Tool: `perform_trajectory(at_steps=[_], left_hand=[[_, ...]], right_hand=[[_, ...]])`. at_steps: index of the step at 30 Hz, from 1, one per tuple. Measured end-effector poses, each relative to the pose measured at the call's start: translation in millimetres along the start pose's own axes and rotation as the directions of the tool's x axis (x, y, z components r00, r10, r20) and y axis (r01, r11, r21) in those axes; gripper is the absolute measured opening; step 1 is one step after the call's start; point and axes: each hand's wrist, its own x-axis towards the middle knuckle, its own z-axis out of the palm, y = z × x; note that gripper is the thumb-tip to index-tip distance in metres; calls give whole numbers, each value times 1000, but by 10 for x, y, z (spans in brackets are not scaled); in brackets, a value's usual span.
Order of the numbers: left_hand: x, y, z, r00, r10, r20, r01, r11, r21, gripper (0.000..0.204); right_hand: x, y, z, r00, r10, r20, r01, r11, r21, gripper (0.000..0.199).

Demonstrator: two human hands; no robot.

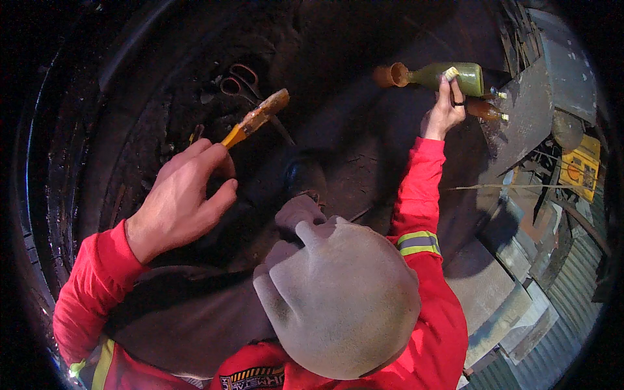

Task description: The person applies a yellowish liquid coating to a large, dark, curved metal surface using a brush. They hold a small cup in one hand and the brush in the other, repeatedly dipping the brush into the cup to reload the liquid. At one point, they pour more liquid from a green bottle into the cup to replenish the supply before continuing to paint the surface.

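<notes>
My left hand (185,195) is closed around the orange handle of a paintbrush (250,120), whose bristles look matted and brown. At the upper right, my right hand (446,110) pinches a small pale yellow cap (451,73) in its fingertips. Just behind those fingers is a green glass bottle (426,75), its narrow end toward a rusty-orange cup (393,75). Beside that hand lies a brown bottle (484,109) with a pale cap. Another pale-capped end shows just above it, mostly hidden. Scissors (240,80) with reddish handles lie beyond the brush on a dark surface.
A grey cloth-covered rounded form (344,299) fills the lower middle, hiding part of my right arm. Flat boards (520,110), a yellow box (580,168), a thin stick (507,186) and corrugated sheet (572,305) lie along the right. Deep shadow covers the left and top.
</notes>
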Motion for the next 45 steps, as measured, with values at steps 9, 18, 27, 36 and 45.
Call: perform_trajectory(at_steps=[9, 18, 27, 36, 45], left_hand=[[1, -2, 8, 1000, 16, -15, -17, 1000, -13, 18], [16, -29, 9, 1000, 14, -6, -14, 1000, -9, 18], [21, -53, -21, 1000, -1, 12, 1, 1000, -12, 18], [30, -70, -17, 1000, -21, 11, 21, 1000, -20, 16], [73, -65, -3, 1000, 10, 17, -10, 1000, -23, 17]], right_hand=[[-34, -36, 47, 1000, 17, 11, -17, 1000, 2, 38], [-43, 0, 59, 999, 45, 11, -45, 999, 9, 39], [-64, 17, 126, 1000, 27, 14, -28, 999, 22, 39], [-71, 129, 205, 1000, 20, 11, -19, 999, -28, 37], [-109, 158, 229, 995, 90, -50, -86, 994, 68, 34]])
